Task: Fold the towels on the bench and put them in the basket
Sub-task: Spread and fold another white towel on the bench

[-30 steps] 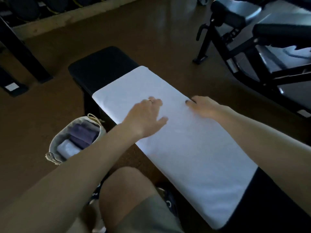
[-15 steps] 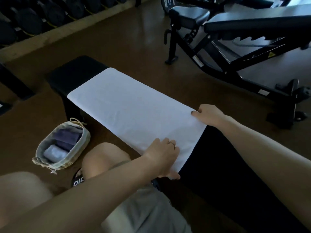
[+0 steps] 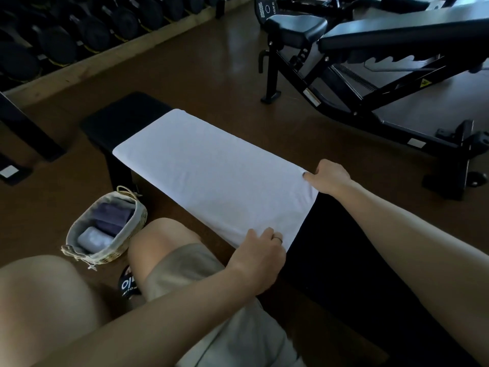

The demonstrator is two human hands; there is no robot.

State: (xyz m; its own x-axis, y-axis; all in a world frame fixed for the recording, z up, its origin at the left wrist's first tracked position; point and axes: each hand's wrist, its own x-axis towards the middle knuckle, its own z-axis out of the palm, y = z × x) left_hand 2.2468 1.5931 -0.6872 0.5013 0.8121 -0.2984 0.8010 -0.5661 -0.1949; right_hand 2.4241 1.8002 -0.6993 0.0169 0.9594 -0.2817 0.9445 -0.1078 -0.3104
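A long white towel (image 3: 211, 170) lies flat along the black bench (image 3: 124, 120), folded into a narrow strip. My left hand (image 3: 260, 258) grips the towel's near corner at the bench's front edge. My right hand (image 3: 328, 176) pinches the other near corner at the far edge. On the floor to the left stands a woven basket (image 3: 137, 221) holding folded towels, dark purple ones and a pale one.
An adjustable black workout bench (image 3: 370, 49) stands at the back right. A rack of dumbbells (image 3: 79, 30) runs along the back left. My bare knees and a shoe (image 3: 128, 284) are between the bench and the basket.
Both hands slid from the towel's middle back to its near end and now hold its two near corners. The camera view shifted back and right.
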